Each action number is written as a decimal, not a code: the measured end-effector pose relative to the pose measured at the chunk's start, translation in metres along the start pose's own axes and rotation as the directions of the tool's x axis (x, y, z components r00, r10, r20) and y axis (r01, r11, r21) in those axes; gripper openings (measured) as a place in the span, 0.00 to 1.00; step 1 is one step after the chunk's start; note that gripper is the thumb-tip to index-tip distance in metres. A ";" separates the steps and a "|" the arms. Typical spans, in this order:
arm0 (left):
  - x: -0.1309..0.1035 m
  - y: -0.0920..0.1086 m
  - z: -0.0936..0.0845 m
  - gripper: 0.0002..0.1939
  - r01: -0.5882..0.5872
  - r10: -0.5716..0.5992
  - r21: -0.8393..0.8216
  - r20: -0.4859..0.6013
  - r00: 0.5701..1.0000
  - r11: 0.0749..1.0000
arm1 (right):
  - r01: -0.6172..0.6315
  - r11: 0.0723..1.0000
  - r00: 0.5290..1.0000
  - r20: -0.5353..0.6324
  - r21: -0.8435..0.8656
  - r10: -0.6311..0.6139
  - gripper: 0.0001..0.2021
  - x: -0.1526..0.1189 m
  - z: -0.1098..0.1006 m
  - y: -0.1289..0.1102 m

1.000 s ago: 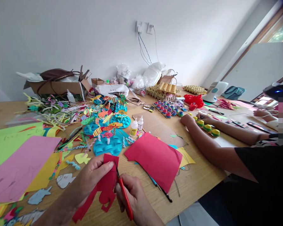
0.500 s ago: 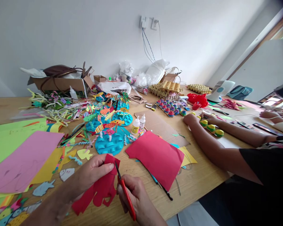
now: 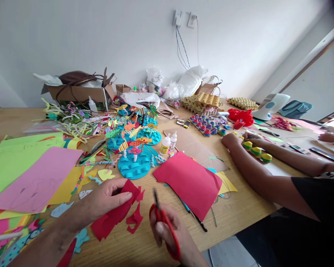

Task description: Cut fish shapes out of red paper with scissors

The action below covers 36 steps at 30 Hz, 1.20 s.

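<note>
Toward the left edge of the wooden table (image 3: 144, 250), a purple-pink paper sheet (image 3: 36, 181) with pencilled outlines lies whole, no shape cut from it. Right of it, a pale blue flat fish shape (image 3: 61, 210) and a pale yellow one (image 3: 106, 174) are already cut out. My left hand (image 3: 110, 198) pinches a strip of dark red paper (image 3: 111, 219) between thumb and fingers above the table's front edge. Its side is cut ragged, so I judge the trimming partly done; a jagged red paper scrap (image 3: 135, 218) sits just beside, and whether it hangs on I cannot tell. My right hand (image 3: 180, 233) is closed round red-handled metal scissors (image 3: 171, 230), blades apart from the paper. Farther right, near the front edge, a large red paper sheet (image 3: 189, 181) looks mostly uncut.
</note>
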State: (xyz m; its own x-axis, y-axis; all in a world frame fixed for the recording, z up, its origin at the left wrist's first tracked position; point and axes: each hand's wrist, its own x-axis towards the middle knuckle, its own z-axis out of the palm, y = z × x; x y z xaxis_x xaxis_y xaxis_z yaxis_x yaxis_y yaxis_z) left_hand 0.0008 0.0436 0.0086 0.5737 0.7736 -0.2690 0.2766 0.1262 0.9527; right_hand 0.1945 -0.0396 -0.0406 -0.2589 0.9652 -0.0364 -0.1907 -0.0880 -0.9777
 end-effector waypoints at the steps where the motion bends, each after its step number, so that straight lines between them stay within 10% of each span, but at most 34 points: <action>1: 0.000 0.000 -0.001 0.10 -0.022 0.020 0.070 0.031 0.999 0.997 | 0.062 0.998 0.996 -0.066 0.009 -0.062 0.19 0.003 -0.001 -0.003; 10: 0.005 0.009 0.005 0.10 -0.157 0.103 0.349 0.170 0.980 0.924 | -0.017 0.997 0.999 -0.032 -0.081 0.014 0.11 0.038 0.011 -0.042; 15: -0.006 0.003 0.000 0.12 -0.073 0.073 -0.016 0.010 0.997 0.997 | 0.068 0.998 0.984 -0.166 0.001 -0.067 0.09 0.043 0.009 -0.032; 23: -0.021 -0.005 0.029 0.19 -0.080 -0.047 -0.483 -0.246 0.968 0.872 | 0.200 0.979 0.905 -0.392 0.049 -0.166 0.12 0.050 0.011 -0.017; 36: -0.021 -0.019 0.033 0.08 -0.173 0.086 -0.107 -0.553 0.829 0.979 | 0.226 0.974 0.868 -0.451 -0.010 -0.206 0.11 0.048 0.011 -0.010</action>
State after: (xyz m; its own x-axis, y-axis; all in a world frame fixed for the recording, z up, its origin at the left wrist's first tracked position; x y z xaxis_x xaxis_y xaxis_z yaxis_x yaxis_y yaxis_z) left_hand 0.0089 0.0046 -0.0089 0.0732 0.9953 -0.0630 0.0892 0.0564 0.9944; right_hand 0.1734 0.0049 -0.0301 0.2415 0.9674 0.0767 -0.2345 0.1349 -0.9627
